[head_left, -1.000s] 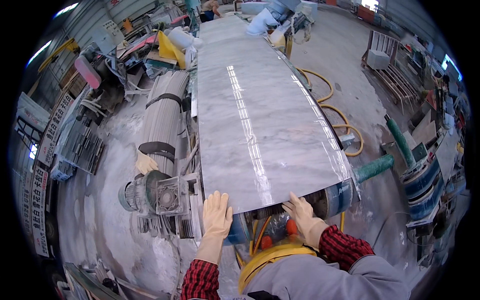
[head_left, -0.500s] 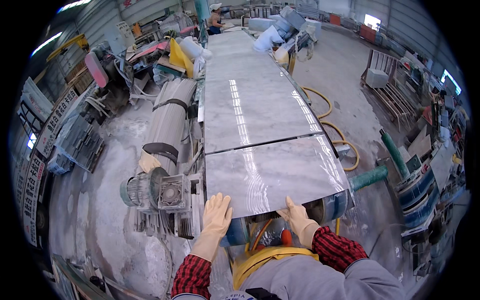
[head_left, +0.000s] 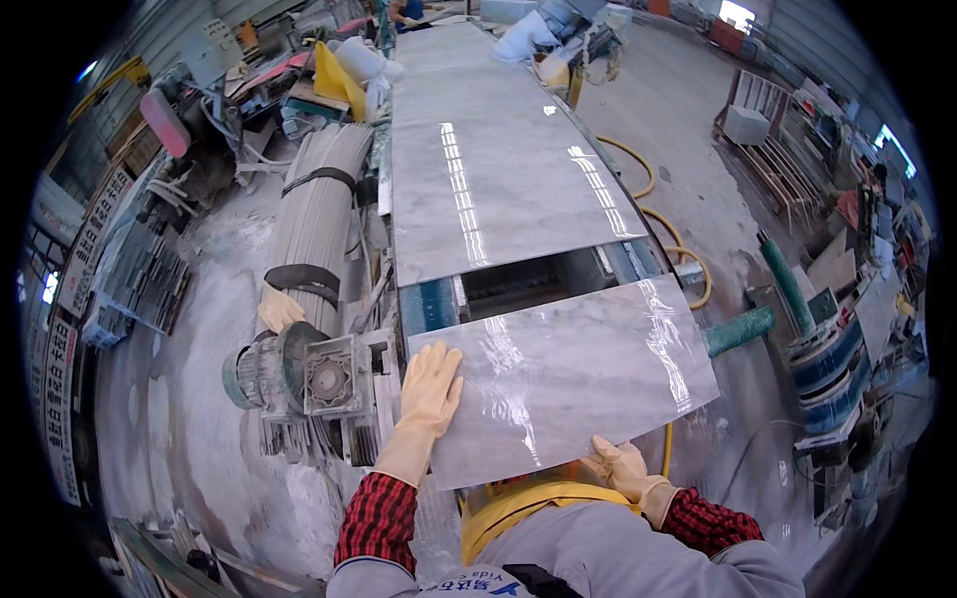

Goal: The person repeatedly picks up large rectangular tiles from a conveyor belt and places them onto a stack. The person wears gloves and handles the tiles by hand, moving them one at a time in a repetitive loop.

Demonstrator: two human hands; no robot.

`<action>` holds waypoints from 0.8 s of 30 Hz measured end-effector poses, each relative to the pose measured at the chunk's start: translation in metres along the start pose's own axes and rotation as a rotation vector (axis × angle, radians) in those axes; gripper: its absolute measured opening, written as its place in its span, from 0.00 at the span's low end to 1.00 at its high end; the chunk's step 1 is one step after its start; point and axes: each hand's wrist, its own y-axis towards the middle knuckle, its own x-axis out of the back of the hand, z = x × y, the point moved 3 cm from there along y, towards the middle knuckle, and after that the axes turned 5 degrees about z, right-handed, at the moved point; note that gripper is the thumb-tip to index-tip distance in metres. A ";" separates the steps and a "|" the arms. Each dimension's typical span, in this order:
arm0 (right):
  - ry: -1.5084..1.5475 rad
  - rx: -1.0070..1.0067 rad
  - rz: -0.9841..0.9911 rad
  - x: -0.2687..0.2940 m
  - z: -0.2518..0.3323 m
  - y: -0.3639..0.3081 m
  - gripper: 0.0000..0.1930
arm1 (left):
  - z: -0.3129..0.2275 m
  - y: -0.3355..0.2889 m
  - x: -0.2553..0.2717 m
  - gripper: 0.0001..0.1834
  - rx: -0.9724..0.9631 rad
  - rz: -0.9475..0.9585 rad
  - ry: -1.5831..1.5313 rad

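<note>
A grey-white polished marble slab [head_left: 578,364] lies at a slant, its near edge close to my yellow apron [head_left: 528,508]. My left hand [head_left: 429,399], in a cream rubber glove, rests on its left edge with the fingers stretched flat on top. My gloved right hand [head_left: 620,468] is closed around the near edge, thumb uppermost, the other fingers partly hidden. Farther off, a second marble slab [head_left: 508,189] lies on the long conveyor. Between the two slabs a gap shows the blue roller belt [head_left: 429,307] and a dark hollow.
A dusty motor with gearbox [head_left: 329,379] and a strapped bundle of pale strips [head_left: 314,214] stand left of the conveyor. To the right are a yellow hose [head_left: 688,254], a green roller [head_left: 740,331] and a wooden pallet [head_left: 778,179]. Another person [head_left: 407,12] stands at the far end.
The near slab has come toward me and turned slightly, widening the narrow seam into an open gap. Both hands have moved with it, the right one lower and nearer my body.
</note>
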 end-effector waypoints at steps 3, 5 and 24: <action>-0.279 0.130 0.070 0.019 -0.011 0.002 0.30 | 0.010 0.019 -0.004 0.26 0.009 -0.032 0.043; -0.226 0.123 -0.028 0.036 -0.019 0.004 0.31 | 0.006 0.025 -0.004 0.26 0.007 -0.048 0.017; -0.262 0.181 -0.325 0.015 -0.012 0.007 0.40 | -0.058 -0.090 0.041 0.24 -0.686 0.368 -0.247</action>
